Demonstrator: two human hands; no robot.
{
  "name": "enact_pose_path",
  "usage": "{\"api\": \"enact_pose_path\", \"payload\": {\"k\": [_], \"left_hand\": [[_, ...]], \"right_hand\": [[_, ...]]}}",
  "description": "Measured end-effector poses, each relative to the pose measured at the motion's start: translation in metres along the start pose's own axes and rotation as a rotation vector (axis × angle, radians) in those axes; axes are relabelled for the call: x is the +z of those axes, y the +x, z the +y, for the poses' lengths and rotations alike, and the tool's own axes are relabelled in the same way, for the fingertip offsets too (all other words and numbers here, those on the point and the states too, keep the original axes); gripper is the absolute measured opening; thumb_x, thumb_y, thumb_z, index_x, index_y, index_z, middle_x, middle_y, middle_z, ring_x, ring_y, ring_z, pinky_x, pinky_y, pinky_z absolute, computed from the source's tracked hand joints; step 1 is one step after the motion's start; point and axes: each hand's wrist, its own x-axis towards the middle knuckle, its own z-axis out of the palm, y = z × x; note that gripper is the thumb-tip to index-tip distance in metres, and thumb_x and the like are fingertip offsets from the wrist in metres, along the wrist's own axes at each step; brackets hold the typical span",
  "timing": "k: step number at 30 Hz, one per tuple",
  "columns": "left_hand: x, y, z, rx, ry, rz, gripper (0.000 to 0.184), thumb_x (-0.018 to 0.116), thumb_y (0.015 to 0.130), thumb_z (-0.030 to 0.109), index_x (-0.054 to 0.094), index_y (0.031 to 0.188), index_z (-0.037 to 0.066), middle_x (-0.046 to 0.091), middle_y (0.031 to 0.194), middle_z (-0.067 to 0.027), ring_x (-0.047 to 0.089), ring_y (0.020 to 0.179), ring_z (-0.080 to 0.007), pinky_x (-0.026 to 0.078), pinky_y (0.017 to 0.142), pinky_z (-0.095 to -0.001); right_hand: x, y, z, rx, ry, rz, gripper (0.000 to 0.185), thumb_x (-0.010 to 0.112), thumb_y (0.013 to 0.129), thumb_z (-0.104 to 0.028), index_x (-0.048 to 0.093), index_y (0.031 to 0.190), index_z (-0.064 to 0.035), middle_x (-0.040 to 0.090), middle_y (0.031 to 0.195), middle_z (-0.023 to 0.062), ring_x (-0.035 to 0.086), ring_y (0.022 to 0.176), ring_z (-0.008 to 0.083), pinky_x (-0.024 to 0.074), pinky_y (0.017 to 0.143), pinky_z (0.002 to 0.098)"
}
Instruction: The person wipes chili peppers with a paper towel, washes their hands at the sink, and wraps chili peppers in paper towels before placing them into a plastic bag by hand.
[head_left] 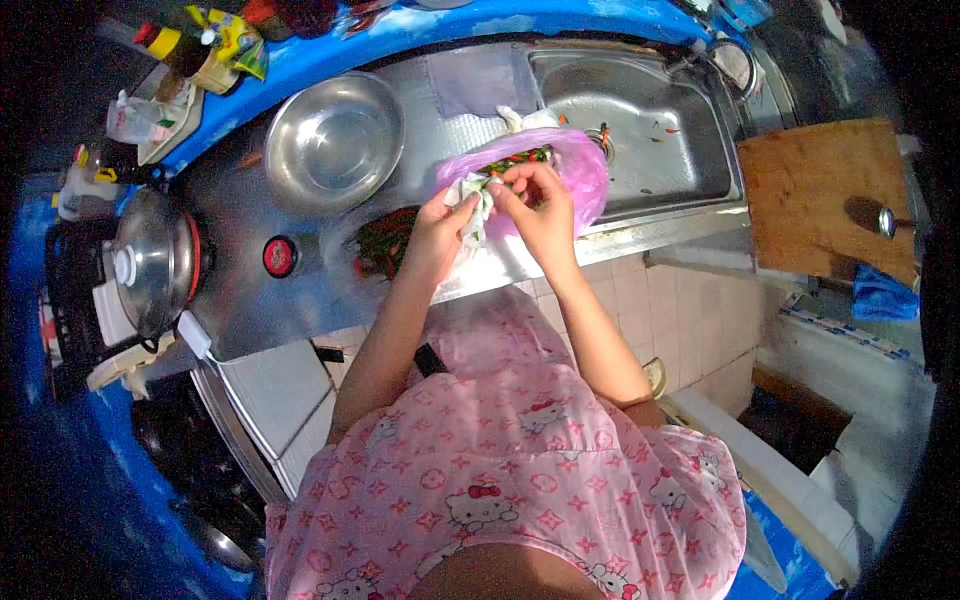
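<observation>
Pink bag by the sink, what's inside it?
Green and red peppers show in the pink bag. What lies beneath them is hidden, and the right hand and the white cloth in the left hand block part of the view.

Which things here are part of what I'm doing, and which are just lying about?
In the job:
white cloth in your left hand
pink bag
chillies in it
probably the chilli pile

Seemingly lying about:
steel bowl
lidded pot
wooden board

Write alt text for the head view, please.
The left hand holds a white cloth or tissue close to the right hand over a pink bag of red and green peppers at the edge of a steel sink.
</observation>
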Motion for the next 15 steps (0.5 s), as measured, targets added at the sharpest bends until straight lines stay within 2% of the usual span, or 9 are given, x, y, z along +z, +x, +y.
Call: {"api": "enact_pose_path", "payload": {"k": [3, 4, 7, 8, 11, 12, 14, 15], "left_hand": [[-0.013, -0.008, 0.007, -0.032, 0.008, 0.051, 0.019, 0.050, 0.085, 0.005, 0.052, 0.103, -0.001, 0.058, 0.094, -0.0059, 0.057, 0.082, -0.0121, 0.045, 0.074, -0.0245], [-0.017, -0.011, 0.010, -0.030, -0.013, 0.083, 0.018, 0.050, 0.085, 0.005, 0.052, 0.102, -0.001, 0.059, 0.093, -0.0059, 0.057, 0.081, -0.0121, 0.045, 0.074, -0.0244], [-0.025, -0.026, 0.020, -0.029, -0.008, 0.181, 0.018, 0.051, 0.085, 0.006, 0.052, 0.101, -0.001, 0.059, 0.091, -0.0057, 0.057, 0.078, -0.0120, 0.045, 0.072, -0.0244], [-0.025, -0.031, 0.025, -0.026, 0.039, 0.215, 0.018, 0.051, 0.085, 0.006, 0.052, 0.101, -0.001, 0.059, 0.091, -0.0057, 0.057, 0.078, -0.0121, 0.045, 0.071, -0.0245], [-0.045, -0.036, 0.018, 0.043, 0.071, 0.276, 0.019, 0.050, 0.086, 0.008, 0.051, 0.102, -0.001, 0.059, 0.091, -0.0060, 0.057, 0.075, -0.0126, 0.046, 0.068, -0.0249], [-0.052, -0.038, 0.018, 0.079, 0.064, 0.290, 0.019, 0.050, 0.086, 0.009, 0.051, 0.102, -0.001, 0.058, 0.091, -0.0062, 0.057, 0.074, -0.0128, 0.046, 0.067, -0.0250], [-0.066, -0.045, 0.021, 0.060, 0.042, 0.298, 0.020, 0.049, 0.087, 0.010, 0.049, 0.104, 0.001, 0.058, 0.095, -0.0080, 0.058, 0.082, -0.0161, 0.047, 0.072, -0.0284], [-0.071, -0.050, 0.023, 0.048, 0.031, 0.305, 0.020, 0.048, 0.088, 0.011, 0.048, 0.105, 0.001, 0.058, 0.097, -0.0089, 0.059, 0.086, -0.0177, 0.048, 0.075, -0.0300]], "right_hand": [[0.012, 0.003, -0.009, -0.116, -0.067, -0.019, 0.019, 0.069, 0.067, -0.008, 0.063, 0.085, -0.0044, 0.052, 0.076, 0.0030, 0.048, 0.063, 0.0130, 0.0395, 0.057, 0.0243], [0.015, 0.002, -0.014, -0.170, -0.115, -0.075, 0.017, 0.069, 0.067, -0.009, 0.064, 0.082, -0.0039, 0.056, 0.075, 0.0058, 0.052, 0.064, 0.0174, 0.0424, 0.060, 0.0272], [0.031, -0.005, -0.009, -0.061, -0.108, -0.196, 0.013, 0.069, 0.067, -0.008, 0.065, 0.078, -0.0024, 0.059, 0.073, 0.0081, 0.055, 0.065, 0.0189, 0.0436, 0.060, 0.0283], [0.037, -0.008, -0.010, -0.012, -0.093, -0.186, 0.009, 0.067, 0.068, -0.008, 0.064, 0.073, -0.0012, 0.060, 0.071, 0.0097, 0.056, 0.063, 0.0197, 0.0436, 0.060, 0.0286], [0.055, -0.020, -0.005, -0.054, -0.192, -0.164, 0.008, 0.066, 0.073, -0.007, 0.063, 0.077, 0.0001, 0.059, 0.070, 0.0053, 0.052, 0.062, 0.0101, 0.0416, 0.058, 0.0227], [0.062, -0.024, -0.007, -0.092, -0.174, -0.110, 0.008, 0.065, 0.073, -0.007, 0.062, 0.077, -0.0002, 0.059, 0.070, 0.0066, 0.053, 0.062, 0.0125, 0.0420, 0.058, 0.0246], [0.075, -0.035, -0.011, -0.172, -0.134, -0.002, 0.007, 0.063, 0.073, -0.007, 0.060, 0.077, -0.0009, 0.059, 0.070, 0.0091, 0.055, 0.060, 0.0173, 0.0427, 0.057, 0.0284], [0.080, -0.039, -0.012, -0.151, -0.114, 0.021, 0.007, 0.062, 0.075, -0.006, 0.059, 0.077, -0.0010, 0.059, 0.069, 0.0087, 0.055, 0.060, 0.0166, 0.0425, 0.057, 0.0283]]}}
